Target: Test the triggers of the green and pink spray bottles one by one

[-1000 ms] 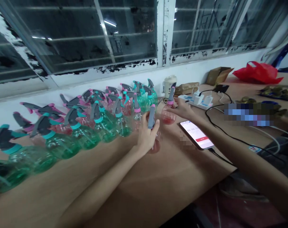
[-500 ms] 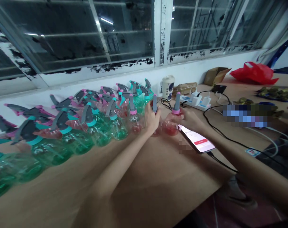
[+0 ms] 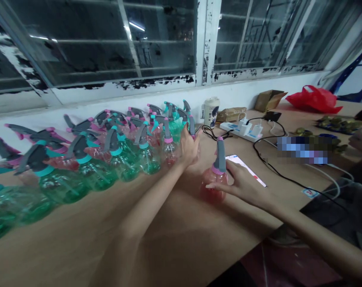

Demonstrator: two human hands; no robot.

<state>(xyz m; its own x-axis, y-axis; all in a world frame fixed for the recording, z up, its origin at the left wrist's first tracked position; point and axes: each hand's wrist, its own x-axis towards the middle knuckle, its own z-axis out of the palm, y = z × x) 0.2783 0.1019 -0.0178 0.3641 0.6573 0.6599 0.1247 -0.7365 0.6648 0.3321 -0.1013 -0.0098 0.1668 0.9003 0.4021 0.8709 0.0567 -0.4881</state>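
Note:
My left hand (image 3: pixel 189 148) is closed on a pink spray bottle (image 3: pixel 192 128) at the right end of a long row of green and pink spray bottles (image 3: pixel 115 153) along the wall. Only that bottle's grey trigger head shows above my fingers. My right hand (image 3: pixel 243 184) grips another pink spray bottle (image 3: pixel 214 181) with a grey head, which stands upright on the brown table (image 3: pixel 181 235) nearer to me. A phone (image 3: pixel 246 169) with a lit white screen lies just behind my right hand.
A white power strip (image 3: pixel 243 129) with chargers and black cables sits behind the phone. A white cup (image 3: pixel 210 111), a brown packet, a cardboard box (image 3: pixel 269 99) and a red bag (image 3: pixel 314 99) stand farther back. Another person's hand (image 3: pixel 361 139) shows at the right edge.
My right hand has pulled its pink bottle back toward me, away from the row. My left hand has stayed at the row's end with the other bottle.

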